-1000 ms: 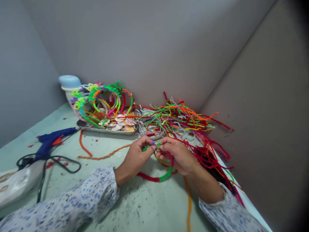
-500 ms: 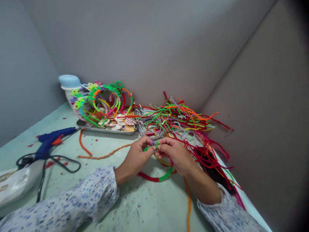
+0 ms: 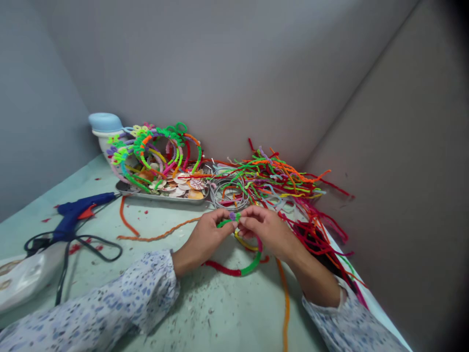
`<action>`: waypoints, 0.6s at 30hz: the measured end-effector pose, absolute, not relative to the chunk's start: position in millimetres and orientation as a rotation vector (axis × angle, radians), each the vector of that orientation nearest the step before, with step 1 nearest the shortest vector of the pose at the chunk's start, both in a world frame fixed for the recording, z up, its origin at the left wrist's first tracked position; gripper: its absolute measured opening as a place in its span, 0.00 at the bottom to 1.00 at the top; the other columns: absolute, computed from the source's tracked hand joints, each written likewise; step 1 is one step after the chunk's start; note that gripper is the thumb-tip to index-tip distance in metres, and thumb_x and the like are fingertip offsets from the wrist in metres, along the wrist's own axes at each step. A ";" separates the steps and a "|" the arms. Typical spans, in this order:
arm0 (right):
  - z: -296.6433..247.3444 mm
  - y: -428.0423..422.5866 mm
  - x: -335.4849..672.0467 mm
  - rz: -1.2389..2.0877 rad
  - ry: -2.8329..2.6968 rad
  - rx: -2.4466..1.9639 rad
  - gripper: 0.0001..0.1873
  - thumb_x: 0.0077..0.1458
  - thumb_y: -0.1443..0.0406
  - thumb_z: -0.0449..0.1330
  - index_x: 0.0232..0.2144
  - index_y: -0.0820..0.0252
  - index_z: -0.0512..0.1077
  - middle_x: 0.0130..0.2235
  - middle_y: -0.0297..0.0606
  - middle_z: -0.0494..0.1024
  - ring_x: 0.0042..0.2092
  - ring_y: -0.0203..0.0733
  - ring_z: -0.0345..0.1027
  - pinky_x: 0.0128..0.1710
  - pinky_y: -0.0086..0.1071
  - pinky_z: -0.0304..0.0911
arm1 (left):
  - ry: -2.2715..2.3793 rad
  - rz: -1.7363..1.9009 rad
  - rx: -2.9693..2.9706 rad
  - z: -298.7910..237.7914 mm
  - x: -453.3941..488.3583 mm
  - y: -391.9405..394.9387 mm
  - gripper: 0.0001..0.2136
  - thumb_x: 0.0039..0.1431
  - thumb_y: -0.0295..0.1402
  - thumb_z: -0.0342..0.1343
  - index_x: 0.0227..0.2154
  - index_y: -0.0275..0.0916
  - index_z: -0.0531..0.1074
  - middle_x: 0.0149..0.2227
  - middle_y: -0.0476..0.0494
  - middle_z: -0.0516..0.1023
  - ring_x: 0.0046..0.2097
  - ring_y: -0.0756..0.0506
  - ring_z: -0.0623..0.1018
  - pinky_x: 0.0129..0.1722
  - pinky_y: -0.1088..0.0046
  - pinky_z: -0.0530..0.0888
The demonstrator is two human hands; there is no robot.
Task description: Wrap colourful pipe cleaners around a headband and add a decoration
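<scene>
My left hand and my right hand meet over the table, both pinching the top of a hoop wrapped in fuzzy pipe cleaners. The hoop shows green, red and yellow sections, with a small purple tuft between my fingertips. Its lower arc rests near the table between my wrists. An orange pipe cleaner trails toward me under my right forearm.
A heap of loose pipe cleaners lies beyond my hands by the wall. A metal tray holds finished colourful hoops and shells, with wire rings beside it. A blue glue gun with a black cord lies left. A long orange pipe cleaner crosses the table.
Both hands have shifted slightly away from me and a little left, still pinching the hoop's top. Nothing else has moved.
</scene>
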State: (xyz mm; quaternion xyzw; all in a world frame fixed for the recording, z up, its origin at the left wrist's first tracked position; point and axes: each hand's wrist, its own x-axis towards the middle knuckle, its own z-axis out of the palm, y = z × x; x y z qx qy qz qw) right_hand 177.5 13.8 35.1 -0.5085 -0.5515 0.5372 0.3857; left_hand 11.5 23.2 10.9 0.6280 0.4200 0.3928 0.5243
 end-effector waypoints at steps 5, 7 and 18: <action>33.8 14.0 179.7 1.088 -1.635 -1.306 0.08 0.51 0.60 0.59 0.33 0.58 0.72 0.30 0.32 0.74 0.32 0.36 0.67 0.33 0.29 0.62 | 0.980 0.924 1.540 10.8 11.2 22.5 0.08 0.56 0.36 0.55 0.33 0.37 0.73 0.30 0.50 0.73 0.31 0.50 0.69 0.31 0.76 0.64; 35.0 13.3 179.5 1.006 -1.679 -1.350 0.07 0.51 0.61 0.58 0.29 0.59 0.72 0.28 0.31 0.73 0.31 0.35 0.65 0.31 0.28 0.59 | 0.985 0.922 1.564 12.1 11.7 21.7 0.07 0.56 0.36 0.55 0.33 0.37 0.72 0.30 0.49 0.73 0.32 0.49 0.70 0.33 0.75 0.65; 45.7 5.2 173.2 0.370 -1.976 -1.575 0.07 0.53 0.66 0.54 0.23 0.58 0.69 0.29 0.35 0.73 0.31 0.37 0.63 0.31 0.30 0.54 | 1.090 0.989 1.669 14.7 14.1 14.8 0.04 0.54 0.32 0.55 0.27 0.38 0.69 0.24 0.53 0.68 0.28 0.51 0.66 0.28 0.77 0.62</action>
